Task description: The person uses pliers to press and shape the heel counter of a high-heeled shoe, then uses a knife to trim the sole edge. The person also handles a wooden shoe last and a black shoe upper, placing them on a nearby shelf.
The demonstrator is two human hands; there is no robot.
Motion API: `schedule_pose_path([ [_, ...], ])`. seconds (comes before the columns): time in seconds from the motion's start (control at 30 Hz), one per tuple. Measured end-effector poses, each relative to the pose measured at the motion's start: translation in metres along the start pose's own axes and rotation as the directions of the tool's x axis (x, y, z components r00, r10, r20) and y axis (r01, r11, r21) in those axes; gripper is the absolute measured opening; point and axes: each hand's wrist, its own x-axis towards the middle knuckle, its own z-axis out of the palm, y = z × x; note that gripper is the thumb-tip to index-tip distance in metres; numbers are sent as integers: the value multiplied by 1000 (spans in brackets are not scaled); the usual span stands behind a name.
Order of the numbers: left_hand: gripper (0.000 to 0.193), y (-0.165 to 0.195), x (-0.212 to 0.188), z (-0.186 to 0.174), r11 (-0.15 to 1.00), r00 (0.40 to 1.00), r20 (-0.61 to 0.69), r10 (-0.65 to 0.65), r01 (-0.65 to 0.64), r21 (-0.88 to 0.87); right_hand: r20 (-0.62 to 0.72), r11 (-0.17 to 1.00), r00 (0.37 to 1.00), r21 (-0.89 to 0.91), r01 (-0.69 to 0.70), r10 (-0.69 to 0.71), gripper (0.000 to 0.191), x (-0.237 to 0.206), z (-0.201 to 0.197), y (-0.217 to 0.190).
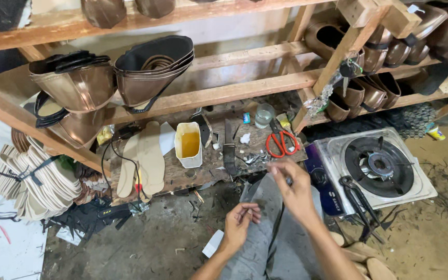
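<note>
The right hand (292, 187) pinches a thin dark strap (277, 228) that hangs toward the left hand (239, 224), whose fingers curl together on something too small to tell. At twelve o'clock the wooden surface (182, 176) carries red scissors (281, 142); a gas stove (377, 168) sits at three o'clock.

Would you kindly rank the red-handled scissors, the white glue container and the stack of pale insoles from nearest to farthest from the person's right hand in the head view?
From the right hand:
1. Red-handled scissors, just beyond it on the wooden board.
2. White glue container, further left on the board.
3. Stack of pale insoles, far left on the floor.
</note>
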Motion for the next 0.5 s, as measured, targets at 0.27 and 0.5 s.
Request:
schedule_pose_path([
  [0.27, 26, 95, 31, 30, 963, 998, -19, 66, -58, 264, -110, 985, 990, -137, -105, 90, 13, -178, -3, 82],
  [0.5, 50, 330, 101, 36, 181, 319, 57, 946, -666, 724, -72, 982, 989, -133, -137, 128, 16, -183, -15, 75],
])
